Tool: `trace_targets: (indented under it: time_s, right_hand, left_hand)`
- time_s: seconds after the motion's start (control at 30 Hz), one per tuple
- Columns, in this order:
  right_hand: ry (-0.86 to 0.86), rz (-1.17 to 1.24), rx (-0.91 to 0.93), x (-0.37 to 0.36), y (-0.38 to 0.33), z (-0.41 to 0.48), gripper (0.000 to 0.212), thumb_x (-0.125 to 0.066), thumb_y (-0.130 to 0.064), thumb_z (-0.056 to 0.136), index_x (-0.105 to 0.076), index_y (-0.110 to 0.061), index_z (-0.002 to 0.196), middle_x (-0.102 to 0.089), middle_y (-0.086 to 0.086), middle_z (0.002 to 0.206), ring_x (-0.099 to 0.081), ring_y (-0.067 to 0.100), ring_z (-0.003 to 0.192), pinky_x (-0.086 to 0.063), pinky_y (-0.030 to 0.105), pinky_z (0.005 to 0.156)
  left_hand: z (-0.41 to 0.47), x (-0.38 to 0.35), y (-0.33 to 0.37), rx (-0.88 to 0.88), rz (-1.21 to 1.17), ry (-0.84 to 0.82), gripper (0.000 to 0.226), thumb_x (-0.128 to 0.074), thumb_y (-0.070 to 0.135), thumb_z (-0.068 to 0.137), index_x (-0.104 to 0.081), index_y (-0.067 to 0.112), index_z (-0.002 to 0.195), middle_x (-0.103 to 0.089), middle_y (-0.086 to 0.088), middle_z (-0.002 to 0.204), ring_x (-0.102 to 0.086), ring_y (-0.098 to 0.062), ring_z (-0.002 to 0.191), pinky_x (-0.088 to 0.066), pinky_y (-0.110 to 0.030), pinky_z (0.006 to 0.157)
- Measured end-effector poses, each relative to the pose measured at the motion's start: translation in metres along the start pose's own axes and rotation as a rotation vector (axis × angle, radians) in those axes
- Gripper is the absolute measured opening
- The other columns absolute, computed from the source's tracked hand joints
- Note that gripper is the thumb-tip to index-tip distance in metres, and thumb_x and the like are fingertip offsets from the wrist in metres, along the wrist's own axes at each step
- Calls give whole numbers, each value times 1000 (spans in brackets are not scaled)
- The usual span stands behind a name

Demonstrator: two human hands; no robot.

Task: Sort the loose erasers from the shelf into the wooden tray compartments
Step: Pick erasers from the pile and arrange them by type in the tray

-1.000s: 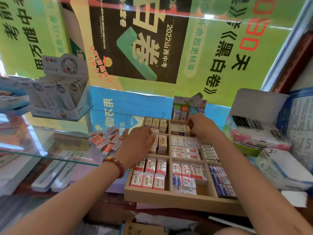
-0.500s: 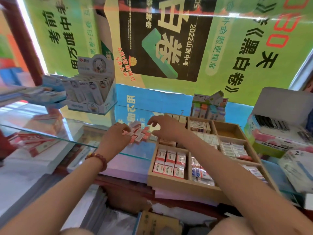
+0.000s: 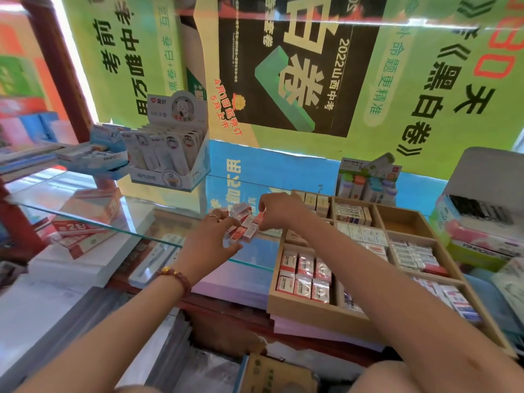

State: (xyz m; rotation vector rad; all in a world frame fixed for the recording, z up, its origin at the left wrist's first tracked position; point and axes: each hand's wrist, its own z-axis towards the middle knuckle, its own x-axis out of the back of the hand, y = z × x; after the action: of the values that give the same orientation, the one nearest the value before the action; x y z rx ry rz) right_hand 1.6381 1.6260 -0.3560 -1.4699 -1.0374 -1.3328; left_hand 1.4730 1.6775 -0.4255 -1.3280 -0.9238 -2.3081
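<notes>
A small pile of loose erasers point(image 3: 244, 222) in red and white wrappers lies on the glass shelf point(image 3: 136, 217), just left of the wooden tray point(image 3: 312, 314). My left hand point(image 3: 209, 242), with a ring and a bead bracelet, curls its fingers and thumb round the pile's left side. From the right, my right hand point(image 3: 279, 211) pinches an eraser at the pile's edge, its arm crossing over the tray. Most tray compartments hold rows of packed erasers. One compartment point(image 3: 402, 219) at the back right shows only its bare bottom.
A white display box point(image 3: 170, 157) and a blue box point(image 3: 93, 158) stand on the shelf at the back left. A carton of small tubes point(image 3: 368, 180) is behind the tray. Stacked boxes point(image 3: 482, 222) crowd the right. Purple paper point(image 3: 235, 285) lies under the shelf.
Both hands have left the tray and moved left to the loose pile on the glass shelf. The view has swung left with them, and their fingers have closed on the erasers.
</notes>
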Motion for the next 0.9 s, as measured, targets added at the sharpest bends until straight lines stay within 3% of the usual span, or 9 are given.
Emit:
trace_targets:
  time_s: [0.1,0.17,0.23,0.33,0.4,0.57,0.7,0.8,0.9]
  right_hand:
    - [10,284,20,9,-11,3,48,-75,-33,76,-66,1,110,-65,17,106,-62,28,98,-51,32,77]
    - [-73,275,44,2,-20,0,37,-78,-30,73,-70,1,92,-61,9,73,-57,18,66,-39,23,55]
    - [-84,186,33,-9,-27,0,23,-77,-24,74,-63,-5,74,-47,-1,58,-42,9,53,-29,21,47]
    - [-14,129,50,-19,-33,0,18,-74,-21,75,-61,-9,77,-49,-2,63,-50,16,63,-32,22,49]
    - [8,139,70,-24,-34,0,25,-74,-19,75,-64,-7,94,-60,4,80,-58,20,79,-36,23,58]
    - [38,231,29,-7,-21,-6,44,-77,-16,74,-60,-3,112,-63,10,107,-60,24,96,-45,27,66]
    - [-110,786,-5,41,7,-25,52,-77,-7,76,-50,-5,121,-64,12,107,-64,17,78,-55,25,73]
    - [-191,1025,22,61,28,-47,30,-73,-13,82,-57,-8,107,-70,10,96,-67,13,74,-56,23,78]
    - [-136,1051,0,66,48,-64,10,-70,-17,85,-62,-11,86,-71,7,81,-65,14,73,-56,23,77]
  left_hand:
    - [2,0,0,6,-2,-3,39,-74,35,75,-62,23,110,-52,0,118,-50,-17,110,-48,-33,85]
    - [1,1,-1,30,-15,3,38,-75,35,74,-61,21,107,-52,1,115,-51,-17,106,-47,-31,81]
    - [0,2,-2,64,-35,6,37,-76,36,74,-61,22,105,-51,2,112,-53,-16,100,-47,-31,76]
    - [-1,3,-5,100,-66,10,35,-75,35,74,-60,22,103,-50,4,109,-55,-14,93,-41,-26,68]
    - [-1,4,-6,101,-55,8,35,-75,35,75,-60,22,103,-50,4,109,-55,-13,92,-38,-24,67]
    - [3,4,-1,55,2,52,49,-80,33,68,-61,16,110,-54,-4,114,-51,-22,106,-42,-32,85]
    - [13,12,24,-100,-219,221,49,-79,25,71,-58,15,114,-54,-1,115,-54,-20,102,-46,-33,85]
    - [19,16,58,-195,-352,243,45,-76,22,75,-57,23,115,-56,10,113,-55,-12,98,-47,-29,82]
    - [23,12,93,-182,-468,223,41,-75,24,76,-59,27,114,-62,15,104,-55,-3,89,-50,-28,78]
